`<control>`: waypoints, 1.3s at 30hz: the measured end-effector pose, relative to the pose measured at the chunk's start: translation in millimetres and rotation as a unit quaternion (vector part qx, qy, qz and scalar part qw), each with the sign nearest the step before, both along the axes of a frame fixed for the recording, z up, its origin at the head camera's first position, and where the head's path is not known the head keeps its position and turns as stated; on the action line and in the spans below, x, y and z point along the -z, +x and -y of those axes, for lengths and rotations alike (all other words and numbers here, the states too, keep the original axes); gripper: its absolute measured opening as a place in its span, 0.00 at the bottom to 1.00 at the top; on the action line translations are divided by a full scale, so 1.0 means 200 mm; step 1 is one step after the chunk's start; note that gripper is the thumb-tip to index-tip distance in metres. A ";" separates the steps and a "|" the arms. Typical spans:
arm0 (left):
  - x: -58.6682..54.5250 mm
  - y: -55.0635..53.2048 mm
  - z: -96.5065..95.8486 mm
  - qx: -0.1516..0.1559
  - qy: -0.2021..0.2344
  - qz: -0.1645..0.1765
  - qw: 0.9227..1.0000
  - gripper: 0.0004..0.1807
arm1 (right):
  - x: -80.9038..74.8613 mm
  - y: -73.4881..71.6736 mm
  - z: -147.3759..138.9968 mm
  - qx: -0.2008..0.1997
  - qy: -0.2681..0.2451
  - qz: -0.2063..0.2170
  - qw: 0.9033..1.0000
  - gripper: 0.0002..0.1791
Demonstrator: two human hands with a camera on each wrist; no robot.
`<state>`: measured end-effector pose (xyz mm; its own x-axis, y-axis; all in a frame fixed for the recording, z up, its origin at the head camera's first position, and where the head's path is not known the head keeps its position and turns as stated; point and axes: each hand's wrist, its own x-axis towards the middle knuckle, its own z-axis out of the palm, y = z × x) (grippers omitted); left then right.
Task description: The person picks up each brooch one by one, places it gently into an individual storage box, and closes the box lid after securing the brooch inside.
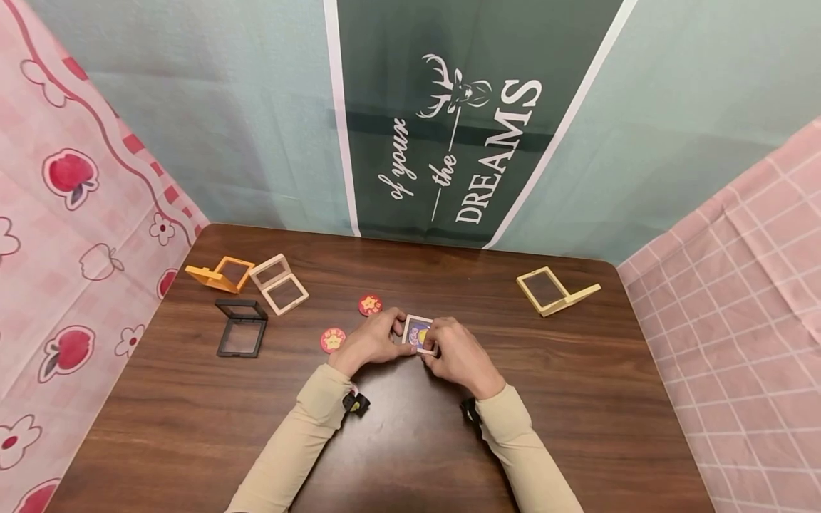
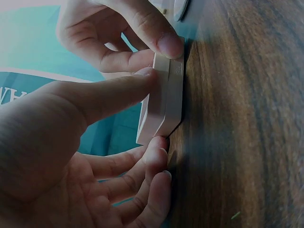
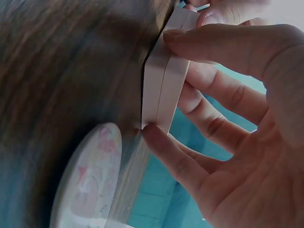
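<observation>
A small pale square display case (image 1: 412,322), closed, lies on the table between the hands. A purple and yellow print shows through its window. My left hand (image 1: 374,340) holds its left side, the thumb along the near edge and the fingertips at the side. Across from it, my right hand (image 1: 460,354) grips the right side with thumb and fingers. The right wrist view shows the seam of the case (image 3: 164,80) as a thin line, with thumb and fingertip on its edges. A white-edged disc with a pink print (image 3: 90,178) lies beside it, hidden in the head view.
Two red round badges, one farther (image 1: 370,305) and one nearer (image 1: 333,340), lie left of the hands. Opened cases in orange (image 1: 232,273), cream (image 1: 286,293) and black (image 1: 242,338) stand at the left. A yellow opened case (image 1: 542,288) is at the right.
</observation>
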<state>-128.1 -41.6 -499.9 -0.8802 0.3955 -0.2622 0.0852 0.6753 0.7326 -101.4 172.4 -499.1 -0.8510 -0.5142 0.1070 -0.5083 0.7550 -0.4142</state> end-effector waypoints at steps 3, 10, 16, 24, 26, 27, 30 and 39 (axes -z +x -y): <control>0.00 0.00 0.00 -0.001 0.001 -0.003 1.000 0.32 | -0.01 0.00 0.00 0.006 0.004 0.005 1.000 0.11; 0.01 -0.01 0.01 0.000 -0.001 -0.010 1.000 0.31 | -0.04 -0.02 -0.02 0.005 -0.018 0.027 0.999 0.14; 0.01 0.00 0.00 0.003 0.015 -0.014 1.000 0.30 | -0.08 -0.06 -0.14 0.049 -0.079 0.001 0.996 0.11; -0.01 0.02 -0.01 0.011 0.009 -0.031 0.999 0.29 | -0.14 -0.11 -0.36 0.165 -0.149 -0.129 0.966 0.10; -0.01 0.02 -0.01 0.011 0.000 -0.049 0.999 0.29 | -0.15 -0.11 -0.42 0.202 -0.160 -0.160 0.953 0.10; -0.02 0.03 -0.01 0.010 -0.005 -0.058 0.998 0.28 | -0.15 -0.11 -0.45 0.219 -0.166 -0.173 0.946 0.09; -0.02 0.03 -0.01 -0.001 -0.016 -0.084 0.996 0.27 | -0.16 -0.11 -0.52 0.265 -0.184 -0.206 0.924 0.09; 0.09 0.01 -0.05 -0.010 -0.025 -0.178 0.984 0.27 | -0.18 -0.11 -0.64 0.346 -0.232 -0.239 0.877 0.15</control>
<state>-125.4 -32.0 -517.9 -0.9271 0.3720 0.0458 0.3171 0.7135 0.6247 -124.1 299.9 -463.7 -0.7432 0.3010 0.5976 -0.1937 0.7581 -0.6227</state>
